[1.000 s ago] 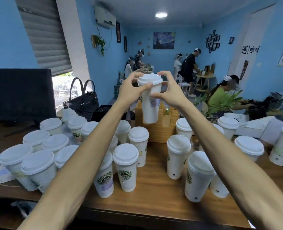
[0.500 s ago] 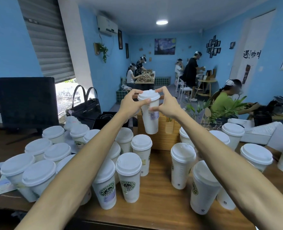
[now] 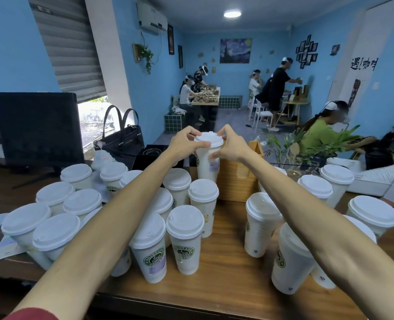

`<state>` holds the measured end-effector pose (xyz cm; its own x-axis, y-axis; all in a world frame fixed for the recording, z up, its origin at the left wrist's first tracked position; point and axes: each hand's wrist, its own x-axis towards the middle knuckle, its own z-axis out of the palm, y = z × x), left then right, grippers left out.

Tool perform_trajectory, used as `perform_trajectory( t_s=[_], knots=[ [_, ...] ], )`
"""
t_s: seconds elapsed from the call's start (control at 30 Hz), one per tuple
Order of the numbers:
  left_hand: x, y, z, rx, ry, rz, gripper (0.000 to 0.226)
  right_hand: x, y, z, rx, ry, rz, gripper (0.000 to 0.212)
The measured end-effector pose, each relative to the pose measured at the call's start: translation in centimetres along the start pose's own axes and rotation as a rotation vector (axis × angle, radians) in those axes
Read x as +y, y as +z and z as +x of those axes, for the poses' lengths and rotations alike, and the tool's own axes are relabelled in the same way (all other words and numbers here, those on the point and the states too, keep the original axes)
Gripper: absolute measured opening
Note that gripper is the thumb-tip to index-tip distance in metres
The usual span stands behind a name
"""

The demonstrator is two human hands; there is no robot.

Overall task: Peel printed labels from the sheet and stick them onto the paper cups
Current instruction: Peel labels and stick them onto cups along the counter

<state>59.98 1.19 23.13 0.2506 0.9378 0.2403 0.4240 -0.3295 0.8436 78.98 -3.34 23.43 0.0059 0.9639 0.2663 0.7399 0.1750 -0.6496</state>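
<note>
Head view, frame centre: an upright labelled cup (image 3: pixel 208 158) is gripped at its lid between left hand (image 3: pixel 184 144) and right hand (image 3: pixel 231 146).

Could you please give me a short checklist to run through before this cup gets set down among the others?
1. Both hands hold the cup: ok, left hand and right hand grip the held cup at its lid.
2. Lid seated: ok, it looks level.
3. Label stuck: ok, a pale label shows on the side.
4. Label smooth: cannot tell.
5. Free spot on the table: ok, bare wood between the cup groups.
</note>
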Motion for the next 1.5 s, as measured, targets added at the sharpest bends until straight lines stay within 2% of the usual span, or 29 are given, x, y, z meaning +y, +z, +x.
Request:
perform_trajectory(
  t_s=[0.27,0.5,0.67,0.87,1.17,1.5],
  knots=[
    [-2.0,0.7,0.7,-0.054,-0.057,0.049,0.050,1.3,1.3,1.0,-0.084,0.065,-0.005,0.070],
    [-2.9,0.4,0.6,-0.116,-0.076,0.065,0.049,1.1,1.5,1.2,-0.196,0.180,0.150,0.057],
    [-3.1,0.2,0.3,-0.125,-0.082,0.053,0.046,0.7,1.6,0.7,-0.174,0.186,0.207,0.041],
    [-2.3,0.2,-0.2,-0.134,-0.052,0.092,0.047,1.0,1.4,0.1,-0.118,0.178,0.213,0.058],
    [-0.7,2.0,-0.5,-0.209,-0.015,0.147,0.049,2.3,-0.4,-0.7,-0.128,0.230,0.193,0.049],
    [-0.8,3.5,0.2,-0.326,-0.016,0.210,0.018,4.8,-0.7,-1.5,-0.213,0.340,0.178,0.041]
  ],
)
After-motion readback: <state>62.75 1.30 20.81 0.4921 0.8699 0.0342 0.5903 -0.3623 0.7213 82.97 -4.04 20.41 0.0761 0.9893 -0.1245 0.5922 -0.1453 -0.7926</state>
